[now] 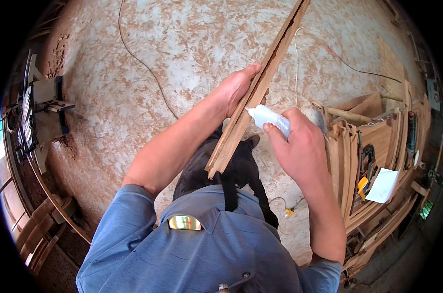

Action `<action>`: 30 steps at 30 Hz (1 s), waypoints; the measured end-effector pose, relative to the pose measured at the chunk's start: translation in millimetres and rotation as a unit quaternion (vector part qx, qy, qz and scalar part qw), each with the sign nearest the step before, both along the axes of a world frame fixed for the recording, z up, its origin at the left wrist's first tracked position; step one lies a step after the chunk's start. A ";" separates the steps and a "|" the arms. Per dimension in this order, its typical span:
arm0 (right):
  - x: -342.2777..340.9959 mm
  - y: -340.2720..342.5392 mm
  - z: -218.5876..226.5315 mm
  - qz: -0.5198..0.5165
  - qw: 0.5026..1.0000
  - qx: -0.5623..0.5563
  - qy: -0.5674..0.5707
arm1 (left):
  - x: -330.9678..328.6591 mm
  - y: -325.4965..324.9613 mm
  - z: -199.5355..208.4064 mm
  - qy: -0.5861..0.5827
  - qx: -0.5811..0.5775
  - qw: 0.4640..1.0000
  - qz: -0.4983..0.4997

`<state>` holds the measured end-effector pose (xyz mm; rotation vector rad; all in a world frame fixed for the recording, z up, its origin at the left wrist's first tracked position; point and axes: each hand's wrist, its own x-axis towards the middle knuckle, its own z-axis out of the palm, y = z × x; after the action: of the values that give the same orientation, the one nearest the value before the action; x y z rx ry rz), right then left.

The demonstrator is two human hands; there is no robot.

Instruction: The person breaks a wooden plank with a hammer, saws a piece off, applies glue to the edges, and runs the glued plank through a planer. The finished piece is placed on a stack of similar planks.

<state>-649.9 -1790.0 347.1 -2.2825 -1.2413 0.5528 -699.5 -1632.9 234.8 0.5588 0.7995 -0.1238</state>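
A long wooden strip [235,131] with a groove along its length slants from my waist up to the top edge. My left hand [241,87] is wrapped round it near its middle, thumb on the near side, the other fingers partly hidden beneath. A white squeeze bottle [270,119] is gripped in my right hand [299,144], tilted so that its nozzle points left at the groove. The nozzle tip is at the strip, just below my left hand; whether it touches cannot be made out. The strip's lower end has a stepped, tongue-like cut.
At the right, boards and curved wooden pieces [346,166] are stacked, with a clamp [367,156], a yellow tool [362,186] and white paper [382,185] on them. A machine [43,110] stands at the left. Dark cable [143,63] crosses the dusty floor [192,39].
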 end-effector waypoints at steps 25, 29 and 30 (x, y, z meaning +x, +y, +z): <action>-22.0 -15.5 14.5 0.048 0.999 0.011 -0.001 | 13.3 3.1 5.2 -0.030 0.024 0.999 -0.002; -29.7 -21.8 18.6 0.069 0.998 0.006 0.000 | 16.7 5.6 2.5 -0.031 0.042 0.999 -0.006; -29.9 -22.5 18.2 0.074 0.997 0.006 0.001 | 17.1 6.7 1.8 -0.034 0.043 0.998 -0.006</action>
<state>-679.8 -1812.5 365.2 -2.1906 -1.4173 0.5973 -682.4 -1626.2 236.6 0.6468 0.7386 -0.0813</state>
